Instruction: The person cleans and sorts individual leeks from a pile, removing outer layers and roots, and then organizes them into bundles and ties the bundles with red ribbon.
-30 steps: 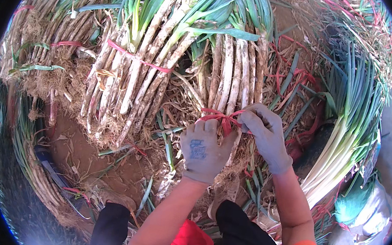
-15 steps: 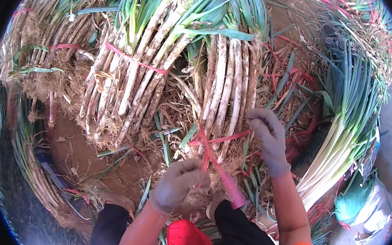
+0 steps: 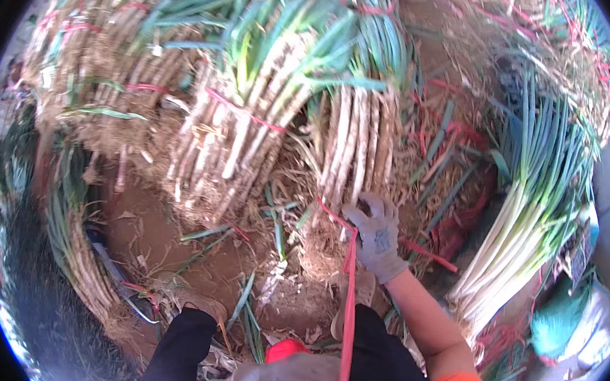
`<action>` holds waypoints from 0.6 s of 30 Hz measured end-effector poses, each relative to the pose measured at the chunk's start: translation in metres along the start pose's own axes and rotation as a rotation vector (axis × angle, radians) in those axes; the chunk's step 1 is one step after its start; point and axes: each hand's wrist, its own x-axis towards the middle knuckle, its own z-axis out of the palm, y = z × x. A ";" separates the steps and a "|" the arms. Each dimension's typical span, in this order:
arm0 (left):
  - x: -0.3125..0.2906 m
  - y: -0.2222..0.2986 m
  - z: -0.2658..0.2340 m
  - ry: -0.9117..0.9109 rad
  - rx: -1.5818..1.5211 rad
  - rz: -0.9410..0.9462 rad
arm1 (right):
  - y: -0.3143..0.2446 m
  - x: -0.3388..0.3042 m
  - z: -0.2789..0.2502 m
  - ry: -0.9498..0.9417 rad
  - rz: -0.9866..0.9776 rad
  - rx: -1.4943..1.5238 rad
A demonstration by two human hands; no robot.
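A bundle of long green onions [image 3: 353, 140] lies in front of me, dirty white stalks and shaggy roots toward me. A red plastic ribbon [image 3: 351, 303] circles the stalks above the roots and runs down toward my lap. At the bundle's lower right, my gloved right hand [image 3: 376, 236] pinches the ribbon where its strands meet; a loose ribbon end sticks out past the wrist. My gloved left hand [image 3: 288, 379] is low over my lap, blurred, closed with a bit of red ribbon at its fingers.
A tied green onion bundle [image 3: 242, 120] lies just left, with more bundles [image 3: 103, 93] behind. Cleaned white-stalked onions [image 3: 510, 245] lie at the right, near a green and white sack [image 3: 562, 318]. Dry leaves and red ribbon scraps litter the soil.
My left hand has drawn the ribbon down toward my lap. My right hand has moved left and down to the ribbon crossing at the bundle. The whole view has shifted slightly.
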 end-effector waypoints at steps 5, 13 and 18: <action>-0.036 0.019 0.031 0.308 -0.200 0.132 | 0.002 -0.005 -0.015 -0.054 -0.094 0.067; -0.071 -0.021 0.014 0.830 -0.493 0.147 | -0.003 -0.125 -0.034 -0.055 -0.135 0.219; -0.103 -0.094 -0.010 0.844 -0.005 -0.297 | -0.010 -0.260 -0.079 -0.369 0.286 0.403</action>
